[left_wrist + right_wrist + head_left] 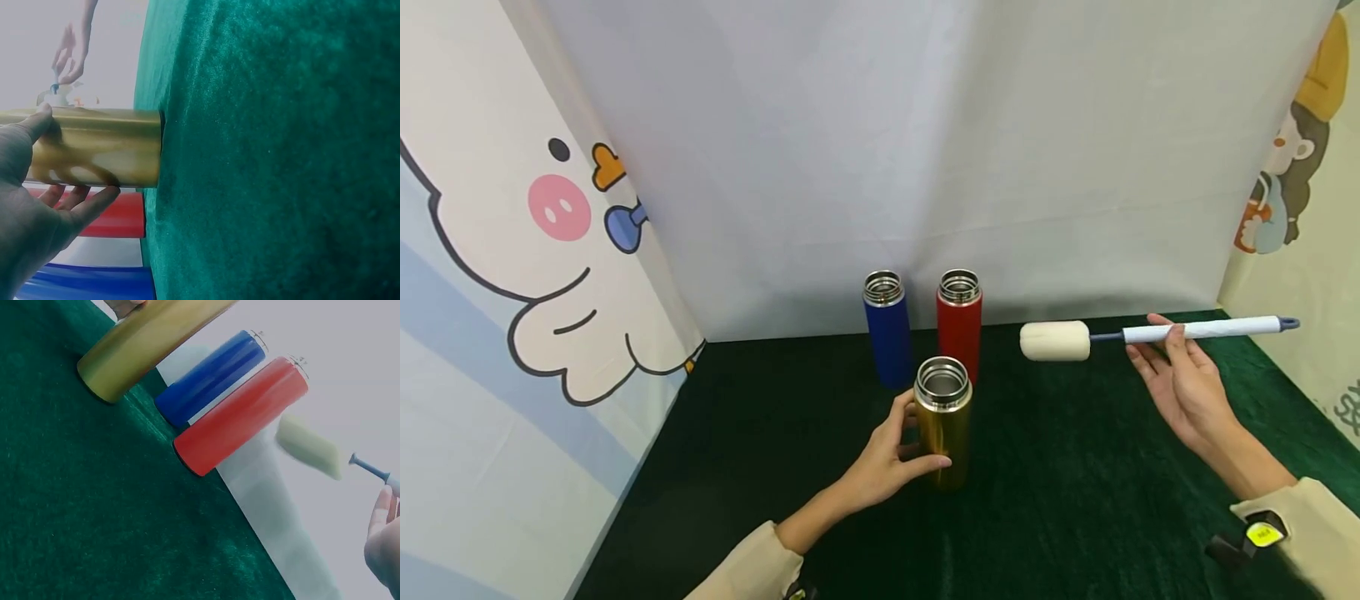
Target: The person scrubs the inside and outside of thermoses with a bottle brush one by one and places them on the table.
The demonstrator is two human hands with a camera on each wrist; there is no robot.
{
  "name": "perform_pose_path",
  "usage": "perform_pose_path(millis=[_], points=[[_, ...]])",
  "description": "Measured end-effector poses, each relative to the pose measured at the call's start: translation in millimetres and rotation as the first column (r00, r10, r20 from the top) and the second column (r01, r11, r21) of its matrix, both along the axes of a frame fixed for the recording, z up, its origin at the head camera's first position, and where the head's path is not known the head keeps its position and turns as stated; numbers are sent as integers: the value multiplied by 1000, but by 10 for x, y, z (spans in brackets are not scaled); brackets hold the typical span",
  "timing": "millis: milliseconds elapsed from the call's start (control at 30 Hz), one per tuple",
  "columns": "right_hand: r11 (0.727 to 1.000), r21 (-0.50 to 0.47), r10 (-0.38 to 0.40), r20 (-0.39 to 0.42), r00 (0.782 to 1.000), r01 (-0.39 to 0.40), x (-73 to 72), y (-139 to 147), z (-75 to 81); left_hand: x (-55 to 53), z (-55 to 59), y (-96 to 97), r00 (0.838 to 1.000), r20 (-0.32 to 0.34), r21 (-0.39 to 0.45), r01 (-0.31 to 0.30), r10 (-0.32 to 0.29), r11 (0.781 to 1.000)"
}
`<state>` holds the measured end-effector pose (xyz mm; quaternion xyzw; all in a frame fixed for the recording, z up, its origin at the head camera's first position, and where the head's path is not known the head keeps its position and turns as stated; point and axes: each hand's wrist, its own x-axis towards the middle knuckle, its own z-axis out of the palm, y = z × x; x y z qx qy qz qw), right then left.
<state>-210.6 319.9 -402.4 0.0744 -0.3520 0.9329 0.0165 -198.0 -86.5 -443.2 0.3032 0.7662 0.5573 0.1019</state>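
A gold bottle (946,442) without a lid stands upright on the green cloth, its steel mouth facing up. My left hand (883,458) grips it from the left side, thumb across the front and fingers behind; the left wrist view shows the hand (37,200) curved round the bottle (106,147). Over the table's right side, my right hand (1187,387) pinches the white handle of a bottle brush (1210,328). The brush lies level in the air, its cream sponge head (1055,342) pointing left. In the right wrist view, the sponge head (307,447) overlaps the pale backdrop.
Behind the gold bottle stand a blue bottle (889,342) and a red bottle (960,325), both lidless and upright. Dark green cloth (1037,517) covers the table. A pale curtain (820,167) rises along the back edge, with cartoon-printed sheets (490,350) at the sides.
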Motion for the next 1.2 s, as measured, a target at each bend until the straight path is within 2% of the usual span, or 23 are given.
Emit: perform_pose_path(millis=[100, 200, 467, 567, 633, 767, 900, 1033, 1200], points=[[992, -123, 42, 26, 999, -39, -11, 45, 6, 3, 2, 0, 1000, -7, -1, -6, 6, 1000], [982, -183, 58, 23, 998, -52, -11, 54, 8, 12, -3, -6, 1000, -7, -8, -8, 8, 1000], [989, -143, 32, 19, 999, -29, -37, 24, 133, -47, -46, -16, 1000, -31, -22, -8, 7, 1000], [991, -127, 27, -12, 1000, -28, -62, -28, 218, -79, -60, -20, 999, -39, -29, -13, 12, 999], [990, -130, 47, -49, 998, -53, -72, -67, 279, -89, -66, -19, 1000, -28, -37, -6, 5, 999], [987, -115, 96, -114, 989, -109, -90, -190, 438, -70, -108, -30, 998, 48, -37, 48, -46, 998], [991, -52, 111, -145, 983, -119, -103, -369, 637, -74, -150, -51, 988, 110, -43, 113, -107, 993], [992, 87, 112, -206, 972, -95, -104, -582, 829, -102, -151, -59, 986, 121, -62, 123, -114, 991], [963, 268, 74, -318, 945, 14, -91, -819, 1046, -118, -149, -72, 984, 129, -71, 135, -125, 988]])
